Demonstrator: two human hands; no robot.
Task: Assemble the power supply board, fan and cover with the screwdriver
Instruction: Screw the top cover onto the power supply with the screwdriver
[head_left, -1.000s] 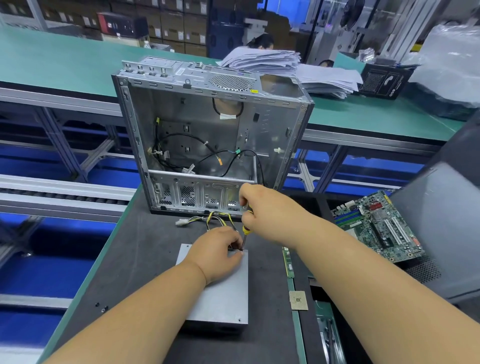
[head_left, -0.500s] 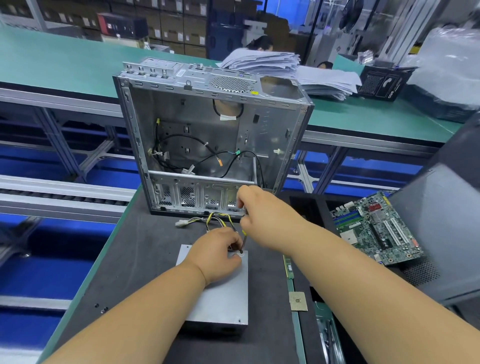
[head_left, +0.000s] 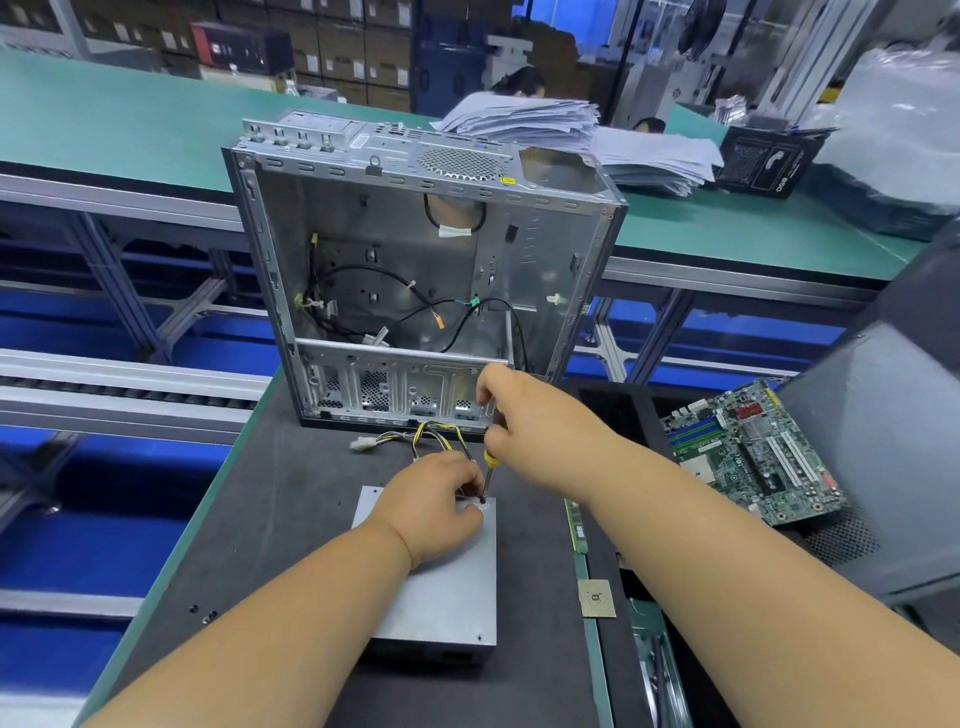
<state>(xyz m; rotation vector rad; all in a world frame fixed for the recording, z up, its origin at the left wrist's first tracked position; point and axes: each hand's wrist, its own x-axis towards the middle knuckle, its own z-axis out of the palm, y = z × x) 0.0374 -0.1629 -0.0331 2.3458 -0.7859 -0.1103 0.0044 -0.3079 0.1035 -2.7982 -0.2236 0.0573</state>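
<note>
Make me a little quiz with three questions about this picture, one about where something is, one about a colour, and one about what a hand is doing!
1. Where is the green circuit board?
A. Inside the metal computer case
B. On the table, right of the case
C. On the pile of papers

2. What colour is the band on the screwdriver?
A. Yellow
B. Blue
C. Pink

3. What is the right hand doing?
A. Lying flat on the table
B. Holding a cable
C. Gripping the screwdriver

Answers:
1. B: the board lies on the dark table, to the right of the open metal case.
2. A: a yellow band shows just below the hand.
3. C: its fingers curl round the handle, with the tip down on the grey power supply box, by the left hand.
</note>
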